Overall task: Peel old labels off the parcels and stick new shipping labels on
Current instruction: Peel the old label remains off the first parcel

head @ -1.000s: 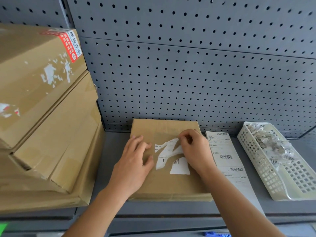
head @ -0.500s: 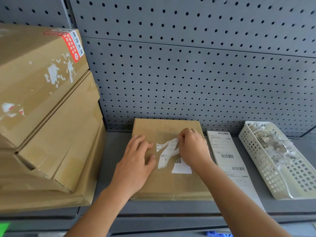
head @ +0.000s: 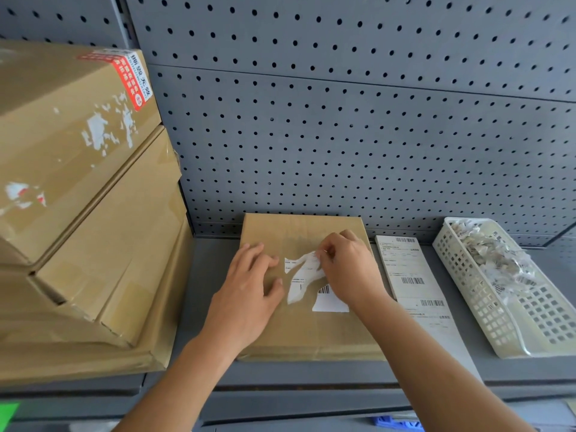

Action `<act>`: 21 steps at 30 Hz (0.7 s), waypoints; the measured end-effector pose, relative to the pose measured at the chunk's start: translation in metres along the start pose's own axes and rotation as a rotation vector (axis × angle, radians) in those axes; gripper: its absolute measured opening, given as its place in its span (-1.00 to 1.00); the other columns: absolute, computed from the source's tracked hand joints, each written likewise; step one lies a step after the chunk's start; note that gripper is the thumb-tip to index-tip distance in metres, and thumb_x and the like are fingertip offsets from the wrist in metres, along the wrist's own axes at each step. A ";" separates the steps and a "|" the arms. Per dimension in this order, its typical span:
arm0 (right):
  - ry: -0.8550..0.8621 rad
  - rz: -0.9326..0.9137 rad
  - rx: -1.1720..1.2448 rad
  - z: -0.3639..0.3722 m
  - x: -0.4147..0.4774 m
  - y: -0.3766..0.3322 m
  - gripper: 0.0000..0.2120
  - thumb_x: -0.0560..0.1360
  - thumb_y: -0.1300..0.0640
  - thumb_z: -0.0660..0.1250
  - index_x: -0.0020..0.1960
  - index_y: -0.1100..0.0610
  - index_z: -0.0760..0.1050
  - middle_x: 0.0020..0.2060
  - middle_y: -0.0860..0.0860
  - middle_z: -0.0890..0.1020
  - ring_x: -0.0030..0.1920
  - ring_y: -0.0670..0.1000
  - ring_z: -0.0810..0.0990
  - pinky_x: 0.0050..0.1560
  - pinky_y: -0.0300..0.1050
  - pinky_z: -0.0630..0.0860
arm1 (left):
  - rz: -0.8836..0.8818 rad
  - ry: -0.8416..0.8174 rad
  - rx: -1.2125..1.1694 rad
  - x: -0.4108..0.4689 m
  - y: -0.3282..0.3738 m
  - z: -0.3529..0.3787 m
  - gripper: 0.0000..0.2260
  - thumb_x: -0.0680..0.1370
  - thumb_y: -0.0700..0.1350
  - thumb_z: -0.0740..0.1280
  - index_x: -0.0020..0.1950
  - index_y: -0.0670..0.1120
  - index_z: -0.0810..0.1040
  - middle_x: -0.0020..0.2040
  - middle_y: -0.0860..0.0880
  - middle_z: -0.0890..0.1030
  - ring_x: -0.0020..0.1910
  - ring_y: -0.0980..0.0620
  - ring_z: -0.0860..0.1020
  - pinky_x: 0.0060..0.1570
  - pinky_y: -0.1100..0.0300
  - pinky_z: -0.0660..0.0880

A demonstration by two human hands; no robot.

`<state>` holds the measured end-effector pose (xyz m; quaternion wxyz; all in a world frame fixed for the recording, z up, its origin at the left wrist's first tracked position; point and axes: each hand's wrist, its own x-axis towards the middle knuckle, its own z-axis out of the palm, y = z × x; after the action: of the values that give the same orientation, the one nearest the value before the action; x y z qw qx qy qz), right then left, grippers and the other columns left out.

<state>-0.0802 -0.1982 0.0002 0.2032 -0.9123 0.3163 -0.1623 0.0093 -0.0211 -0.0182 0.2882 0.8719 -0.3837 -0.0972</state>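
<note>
While the left hand [head: 249, 288] is pressing flat, fingers spread, on the parcel [head: 311, 335], the right hand [head: 349, 269] is pinching, apparently, a lifted strip of the old label [head: 304, 275] between curled fingertips. Pulling low and slow toward the wrist would be sparing it further tears.

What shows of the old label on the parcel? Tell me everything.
The old label is white printed paper, torn and half peeled, on the flat brown parcel. A ragged strip lifts diagonally; the right hand pinches its upper end. A barcode remnant lies stuck flat at lower right, a small printed scrap at upper left. The left hand rests on the parcel beside it.
</note>
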 end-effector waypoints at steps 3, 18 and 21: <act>-0.014 0.004 0.104 -0.003 -0.006 -0.003 -0.91 0.58 0.18 0.28 -0.05 0.07 0.55 -0.12 -0.05 0.58 -0.10 0.06 0.53 -0.08 0.02 0.51 | -0.004 -0.006 0.005 0.000 0.000 0.000 -0.65 0.66 0.10 0.18 0.45 0.12 0.37 0.58 0.24 0.06 0.57 0.30 -0.14 0.19 0.04 0.47; -0.116 0.102 0.602 -0.018 -0.024 -0.012 -0.94 0.62 0.15 0.28 0.06 0.04 0.51 -0.09 -0.05 0.65 -0.14 -0.12 0.60 -0.27 -0.36 0.50 | -0.025 -0.029 -0.001 0.001 0.001 -0.001 -0.63 0.66 0.10 0.17 0.47 0.13 0.34 0.59 0.26 0.03 0.57 0.31 -0.17 0.22 0.04 0.43; -0.194 0.069 0.462 -0.014 -0.020 -0.010 -0.79 0.56 0.12 0.38 0.18 0.01 0.50 -0.06 -0.12 0.58 -0.13 -0.16 0.56 -0.20 -0.40 0.50 | -0.019 -0.028 -0.004 0.000 0.001 -0.001 -0.63 0.67 0.10 0.17 0.47 0.11 0.35 0.59 0.24 0.05 0.57 0.30 -0.17 0.24 0.03 0.43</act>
<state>-0.0962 -0.1825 0.0138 0.4412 -0.8415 0.2810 -0.1351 0.0094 -0.0214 -0.0166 0.2835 0.8735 -0.3793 -0.1126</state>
